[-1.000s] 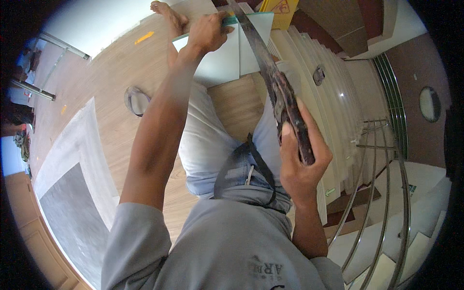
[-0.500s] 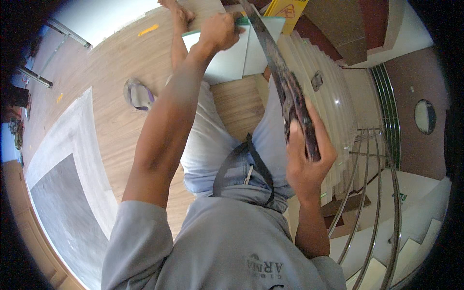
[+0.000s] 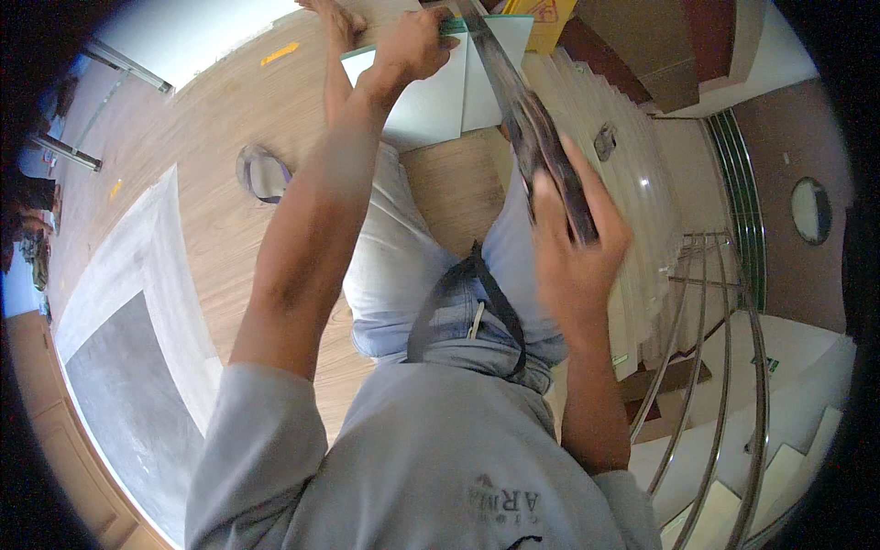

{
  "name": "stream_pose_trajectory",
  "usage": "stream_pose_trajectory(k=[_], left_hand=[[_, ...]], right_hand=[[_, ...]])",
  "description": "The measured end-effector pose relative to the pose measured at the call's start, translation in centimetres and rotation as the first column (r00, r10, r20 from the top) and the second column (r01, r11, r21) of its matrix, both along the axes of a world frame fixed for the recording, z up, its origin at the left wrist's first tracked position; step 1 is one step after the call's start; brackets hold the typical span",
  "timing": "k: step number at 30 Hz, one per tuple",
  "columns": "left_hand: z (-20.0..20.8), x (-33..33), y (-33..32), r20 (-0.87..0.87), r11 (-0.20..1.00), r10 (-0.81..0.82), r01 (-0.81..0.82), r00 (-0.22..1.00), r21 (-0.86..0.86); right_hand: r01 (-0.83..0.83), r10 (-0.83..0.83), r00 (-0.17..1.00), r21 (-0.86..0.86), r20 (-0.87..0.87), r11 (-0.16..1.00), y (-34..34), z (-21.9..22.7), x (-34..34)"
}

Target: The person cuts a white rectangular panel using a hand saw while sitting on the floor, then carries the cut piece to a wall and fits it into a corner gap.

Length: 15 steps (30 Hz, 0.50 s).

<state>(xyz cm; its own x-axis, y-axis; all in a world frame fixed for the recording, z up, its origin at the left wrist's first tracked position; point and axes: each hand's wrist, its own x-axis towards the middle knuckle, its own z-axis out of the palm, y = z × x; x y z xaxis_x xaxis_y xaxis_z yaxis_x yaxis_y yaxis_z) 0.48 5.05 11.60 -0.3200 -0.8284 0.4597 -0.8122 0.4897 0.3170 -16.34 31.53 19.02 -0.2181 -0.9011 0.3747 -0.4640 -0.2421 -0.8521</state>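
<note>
My right hand is wrapped round the dark, worn handle of a handsaw. The saw's long blade runs forward to the edge of a white panel with a greenish rim, which stands between my lower legs. At the panel's top edge, my left hand is closed on it, close to the blade. A straight line runs down the panel's face beneath the hand. Where the blade meets the panel is partly cut off by the picture's top edge.
A grey flip-flop lies on the wood-look floor, left of my leg. Behind the panel stands a yellow sign. Pale steps drop away at my right, beside metal railings. A dark grey mat lies at left.
My right hand has pushed the handsaw forward along its length. The left hand stays on the panel, shifting only slightly upward in the picture.
</note>
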Motion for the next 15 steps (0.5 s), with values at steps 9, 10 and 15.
stream_pose_trajectory(k=[9, 10, 15], left_hand=[[0.8, 0.0, 0.1, 0.104, 0.993, 0.012, -0.024, 0.995, 0.118], [0.6, -0.1, 0.1, 0.062, 0.995, 0.022, -0.028, 0.998, 0.094], [-0.1, -0.4, 0.3, -0.003, 0.999, -0.027, 0.027, 1.0, 0.028]], right_hand=[[0.023, -0.028, 0.996, -0.052, -0.089, 0.998, -2.7, 0.8, 0.0], [0.025, -0.025, 0.996, -0.007, -0.081, 1.0, -0.3, 1.1, -0.2], [0.032, -0.03, 0.996, 0.021, -0.08, 0.999, -1.8, 1.5, 0.2]])
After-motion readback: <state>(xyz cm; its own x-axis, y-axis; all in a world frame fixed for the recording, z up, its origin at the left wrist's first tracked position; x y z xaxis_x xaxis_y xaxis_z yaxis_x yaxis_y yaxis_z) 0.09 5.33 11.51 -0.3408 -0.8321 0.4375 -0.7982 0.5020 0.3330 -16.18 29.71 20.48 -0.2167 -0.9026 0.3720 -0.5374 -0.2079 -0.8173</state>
